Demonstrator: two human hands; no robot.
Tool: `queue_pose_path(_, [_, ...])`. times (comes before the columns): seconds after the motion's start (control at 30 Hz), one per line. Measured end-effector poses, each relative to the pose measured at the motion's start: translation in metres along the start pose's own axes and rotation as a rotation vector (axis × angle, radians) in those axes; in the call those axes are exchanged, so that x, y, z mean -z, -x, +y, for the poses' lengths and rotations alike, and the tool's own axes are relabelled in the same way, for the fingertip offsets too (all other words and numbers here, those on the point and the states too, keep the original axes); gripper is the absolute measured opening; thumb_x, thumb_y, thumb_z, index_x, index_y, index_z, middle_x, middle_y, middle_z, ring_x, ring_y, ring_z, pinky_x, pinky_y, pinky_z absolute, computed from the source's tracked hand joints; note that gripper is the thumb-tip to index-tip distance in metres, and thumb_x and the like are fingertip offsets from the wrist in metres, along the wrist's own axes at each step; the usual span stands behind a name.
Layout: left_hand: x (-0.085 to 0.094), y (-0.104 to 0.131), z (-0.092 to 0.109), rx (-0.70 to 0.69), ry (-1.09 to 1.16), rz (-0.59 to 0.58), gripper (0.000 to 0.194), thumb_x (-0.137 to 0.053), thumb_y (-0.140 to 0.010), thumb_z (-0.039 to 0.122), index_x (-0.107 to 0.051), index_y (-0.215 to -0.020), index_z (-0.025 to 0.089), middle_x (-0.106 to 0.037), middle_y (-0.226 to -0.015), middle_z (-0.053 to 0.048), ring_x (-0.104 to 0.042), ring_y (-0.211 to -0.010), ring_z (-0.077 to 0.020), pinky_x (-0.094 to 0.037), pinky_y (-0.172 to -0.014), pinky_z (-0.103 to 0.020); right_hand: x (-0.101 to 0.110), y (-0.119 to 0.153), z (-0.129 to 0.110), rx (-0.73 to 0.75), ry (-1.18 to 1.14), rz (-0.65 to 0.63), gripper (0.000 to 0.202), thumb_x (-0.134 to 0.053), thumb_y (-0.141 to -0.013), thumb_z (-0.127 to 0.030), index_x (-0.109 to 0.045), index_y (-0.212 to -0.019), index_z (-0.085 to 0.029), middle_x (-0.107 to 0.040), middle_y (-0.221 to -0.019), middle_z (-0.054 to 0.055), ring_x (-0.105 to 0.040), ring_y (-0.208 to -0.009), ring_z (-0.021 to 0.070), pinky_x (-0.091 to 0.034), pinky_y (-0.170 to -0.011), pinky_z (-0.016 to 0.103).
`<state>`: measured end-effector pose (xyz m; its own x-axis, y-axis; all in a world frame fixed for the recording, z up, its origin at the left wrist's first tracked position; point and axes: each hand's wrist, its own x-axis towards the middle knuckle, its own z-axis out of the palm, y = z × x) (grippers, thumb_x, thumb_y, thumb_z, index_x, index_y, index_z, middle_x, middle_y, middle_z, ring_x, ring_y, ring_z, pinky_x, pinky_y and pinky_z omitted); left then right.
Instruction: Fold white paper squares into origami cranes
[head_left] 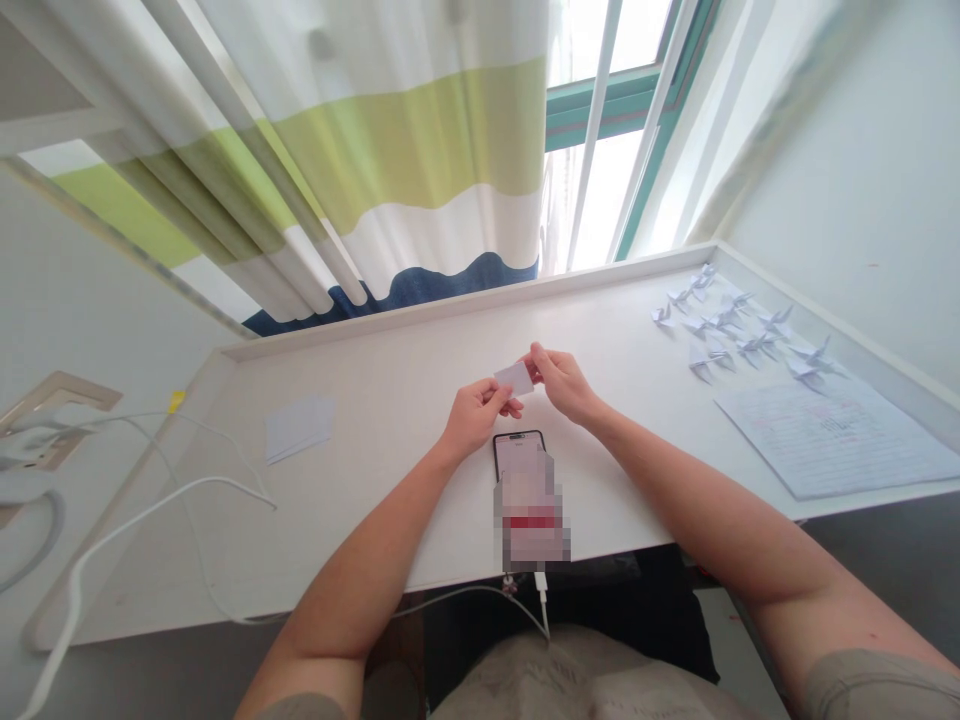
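Note:
A small white piece of paper [514, 379] is held up above the middle of the white desk. My left hand [480, 408] pinches its lower left part between thumb and fingers. At its right edge, my right hand [561, 380] has its thumb and fingers closed on the paper, with some fingers hidden behind. Just below the hands, a phone [519, 450] lies on the desk with its screen lit and partly blurred out. Off to the left lies a little stack of white paper sheets [298, 428].
Several folded paper cranes [739, 330] stand at the back right. In front of them lies a written sheet or pad [832, 440]. A white cable [541, 590] runs from the phone over the desk's front edge; more cables [172, 490] cross the left side. A raised rim [450, 310] borders the desk's back.

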<state>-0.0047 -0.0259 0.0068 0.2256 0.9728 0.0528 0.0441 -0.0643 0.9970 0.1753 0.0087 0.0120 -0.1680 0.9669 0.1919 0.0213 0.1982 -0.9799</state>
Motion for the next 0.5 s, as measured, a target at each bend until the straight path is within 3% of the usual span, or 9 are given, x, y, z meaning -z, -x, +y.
queue_pose_path(0.1, [0.0003, 0.0000, 0.0004, 0.004, 0.005, 0.020, 0.049, -0.076, -0.090, 0.064, -0.069, -0.082, 0.017, -0.081, -0.080, -0.010, -0.075, -0.068, -0.0189, -0.058, -0.075, -0.034, 0.0009, -0.0009, 0.0034, 0.040, 0.101, -0.041, 0.075, -0.049, -0.092, -0.090, -0.060, -0.066, -0.021, -0.059, -0.060, 0.002, -0.056, -0.058, 0.0151, -0.047, -0.059, 0.032])
queue_pose_path(0.27, [0.0004, -0.0005, -0.0013, 0.044, 0.001, -0.021, 0.048, -0.077, -0.090, 0.063, -0.069, -0.083, 0.017, -0.080, -0.080, -0.010, -0.076, -0.069, -0.0197, -0.057, -0.072, -0.033, -0.0013, 0.0027, 0.0035, 0.019, 0.148, -0.048, 0.066, -0.059, -0.090, -0.085, -0.063, -0.075, -0.021, -0.060, -0.059, -0.001, -0.051, -0.050, 0.0131, -0.043, -0.051, 0.030])
queue_pose_path(0.4, [0.0028, -0.0030, -0.0020, -0.031, 0.021, 0.091, 0.044, -0.083, -0.086, 0.058, -0.073, -0.097, 0.017, -0.078, -0.079, -0.005, -0.074, -0.069, -0.0176, -0.056, -0.068, -0.031, 0.0005, 0.0027, 0.0019, 0.056, 0.192, -0.111, 0.064, -0.056, -0.094, -0.080, -0.065, -0.074, -0.020, -0.058, -0.056, -0.001, -0.051, -0.049, 0.0125, -0.040, -0.050, 0.028])
queue_pose_path(0.5, [0.0054, -0.0040, -0.0013, -0.077, 0.012, 0.147, 0.040, -0.084, -0.085, 0.055, -0.074, -0.090, 0.017, -0.076, -0.073, -0.004, -0.070, -0.066, -0.0161, -0.057, -0.068, -0.031, 0.0011, 0.0025, 0.0019, 0.041, 0.181, -0.161, 0.068, -0.052, -0.094, -0.084, -0.062, -0.072, -0.020, -0.054, -0.052, -0.002, -0.051, -0.048, 0.0127, -0.039, -0.049, 0.028])
